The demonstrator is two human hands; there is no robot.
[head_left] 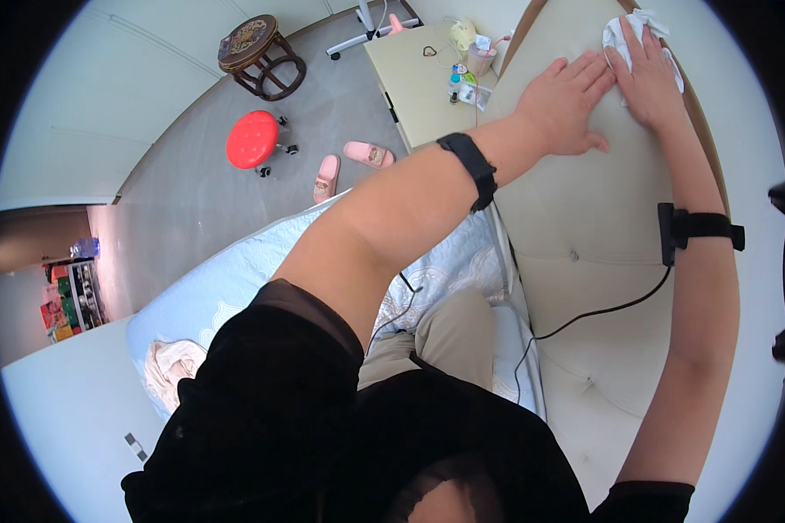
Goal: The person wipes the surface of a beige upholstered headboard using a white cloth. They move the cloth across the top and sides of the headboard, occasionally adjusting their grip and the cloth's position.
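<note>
The padded, button-tufted headboard (602,202) in beige stands along my right side, with a brown edge. My left hand (570,104) rests palm down on its upholstery, fingers apart and thumb out, holding nothing. Just beside it, my right hand (647,82) presses a crumpled white cloth (654,23) against the headboard close to its edge. The cloth shows around the fingers; the part under the palm is hidden. Both forearms wear black straps, and a black cable (598,314) runs from the right one.
I am on a bed with a light-blue quilted cover (248,255); a pale fabric bundle (170,366) lies on it. A bedside cabinet (412,85) carries small bottles and cables. On the floor are a red wheeled stool (253,139), a carved wooden stool (252,42) and pink slippers (327,176).
</note>
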